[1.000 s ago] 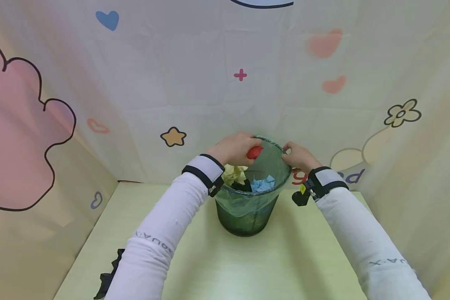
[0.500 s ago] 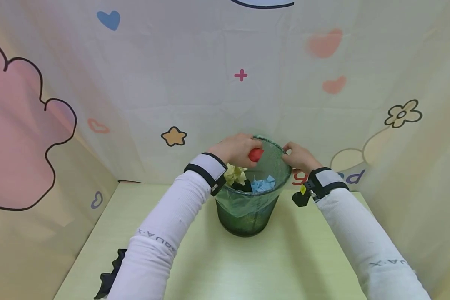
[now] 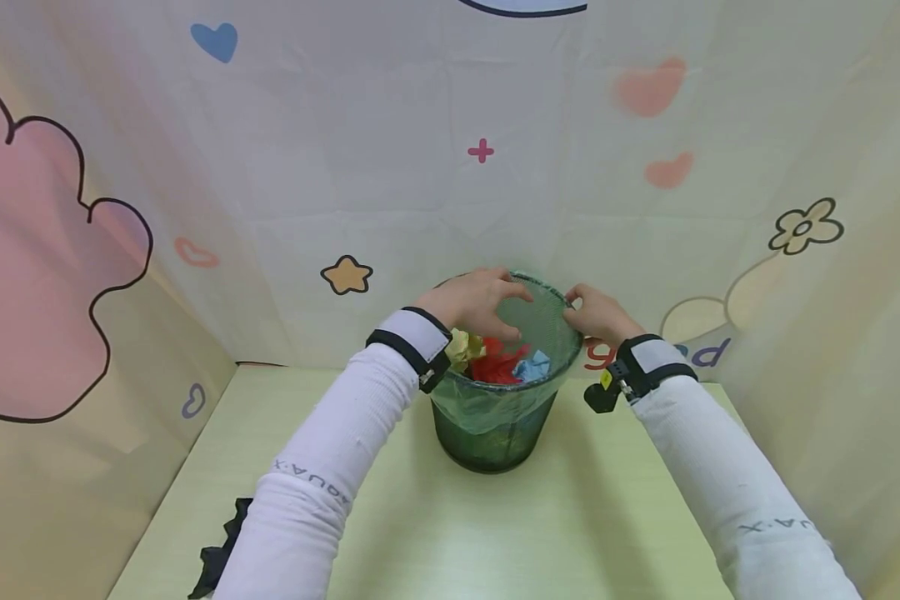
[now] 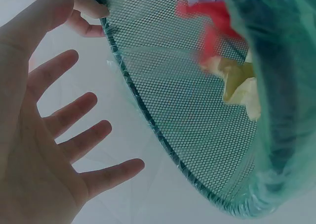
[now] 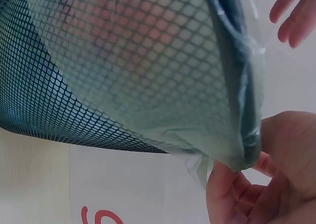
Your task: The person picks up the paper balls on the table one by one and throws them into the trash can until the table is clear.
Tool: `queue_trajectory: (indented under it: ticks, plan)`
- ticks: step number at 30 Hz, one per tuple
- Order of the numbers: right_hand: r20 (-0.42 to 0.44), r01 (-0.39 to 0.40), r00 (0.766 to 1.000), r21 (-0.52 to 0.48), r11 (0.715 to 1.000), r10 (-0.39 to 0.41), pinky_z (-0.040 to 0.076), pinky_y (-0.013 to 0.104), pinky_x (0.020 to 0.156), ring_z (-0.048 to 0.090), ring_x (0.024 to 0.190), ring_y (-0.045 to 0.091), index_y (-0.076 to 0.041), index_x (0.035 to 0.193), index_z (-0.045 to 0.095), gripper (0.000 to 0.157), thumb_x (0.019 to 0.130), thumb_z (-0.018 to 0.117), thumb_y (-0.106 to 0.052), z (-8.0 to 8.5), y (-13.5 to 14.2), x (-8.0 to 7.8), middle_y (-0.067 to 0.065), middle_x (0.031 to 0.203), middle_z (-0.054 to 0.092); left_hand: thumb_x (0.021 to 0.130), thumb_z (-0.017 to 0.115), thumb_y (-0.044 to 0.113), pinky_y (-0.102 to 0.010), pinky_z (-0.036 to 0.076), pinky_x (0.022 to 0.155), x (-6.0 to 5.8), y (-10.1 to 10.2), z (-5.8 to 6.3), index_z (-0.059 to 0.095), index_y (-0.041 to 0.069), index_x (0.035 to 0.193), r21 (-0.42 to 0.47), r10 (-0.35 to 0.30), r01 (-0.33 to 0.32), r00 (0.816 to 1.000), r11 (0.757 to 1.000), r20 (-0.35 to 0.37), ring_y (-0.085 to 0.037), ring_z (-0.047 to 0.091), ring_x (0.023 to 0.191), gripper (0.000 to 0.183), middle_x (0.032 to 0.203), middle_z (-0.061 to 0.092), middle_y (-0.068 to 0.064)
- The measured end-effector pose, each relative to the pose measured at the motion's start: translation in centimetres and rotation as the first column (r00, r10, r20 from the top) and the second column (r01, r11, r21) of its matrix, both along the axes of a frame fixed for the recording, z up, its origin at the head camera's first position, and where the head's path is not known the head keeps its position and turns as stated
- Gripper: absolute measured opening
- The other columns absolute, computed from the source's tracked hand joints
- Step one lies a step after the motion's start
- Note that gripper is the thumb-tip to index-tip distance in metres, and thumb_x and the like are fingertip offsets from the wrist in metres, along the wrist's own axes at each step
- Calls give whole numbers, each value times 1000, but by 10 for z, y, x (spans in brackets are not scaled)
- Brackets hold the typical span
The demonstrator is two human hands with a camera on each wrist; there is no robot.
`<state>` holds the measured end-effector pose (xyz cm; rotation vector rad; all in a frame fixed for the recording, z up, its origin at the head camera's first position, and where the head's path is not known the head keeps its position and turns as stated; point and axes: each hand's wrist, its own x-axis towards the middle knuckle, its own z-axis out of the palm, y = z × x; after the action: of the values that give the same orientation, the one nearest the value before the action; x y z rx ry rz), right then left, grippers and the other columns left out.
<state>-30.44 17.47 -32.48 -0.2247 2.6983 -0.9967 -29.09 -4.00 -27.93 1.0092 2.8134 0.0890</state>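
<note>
A mesh wastebasket (image 3: 495, 442) lined with a green plastic bag (image 3: 487, 408) stands tilted on the table. Inside lie crumpled red paper (image 3: 495, 365), yellow paper (image 3: 461, 348) and blue paper (image 3: 534, 367). Over the basket's mouth, my left hand (image 3: 480, 304) has its fingers spread and holds nothing; the left wrist view shows the bare palm (image 4: 44, 155) beside the rim. My right hand (image 3: 600, 314) pinches the bag-covered rim at the right, as the right wrist view shows thumb and fingers (image 5: 224, 189) on both sides of the rim.
A jagged black piece (image 3: 221, 550) lies at the table's left, partly hidden by the left sleeve (image 3: 307, 483). A printed curtain (image 3: 420, 167) hangs close behind the basket. Cream-coloured curtain sides bound the table (image 3: 420, 533) left and right.
My left hand has let go of the red paper, which has dropped into the wastebasket and covers the black piece seen there before. The right hand has stayed on the rim.
</note>
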Motion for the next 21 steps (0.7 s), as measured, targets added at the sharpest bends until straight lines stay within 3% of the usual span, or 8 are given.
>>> queue_trajectory:
  ticks: [7, 21]
  plan:
    - [4, 1, 1000, 0, 1000, -1, 54, 39, 71, 51, 91, 30, 3, 130, 34, 41, 93, 38, -15, 0, 0, 0, 26, 126, 39, 86, 55, 49, -39, 34, 104, 4, -4, 1, 36, 32, 140, -31, -15, 15, 1000, 999, -11, -22, 31, 133, 60, 147, 28, -3]
    - [-4, 0, 1000, 1, 1000, 0, 53, 43, 75, 49, 89, 29, 3, 130, 35, 41, 92, 38, -14, -1, 1, 1, 25, 126, 38, 86, 55, 49, -36, 38, 99, 17, -28, 4, 32, 29, 142, 13, -27, 28, 998, 1000, -61, -18, 40, 126, 64, 140, 39, -2]
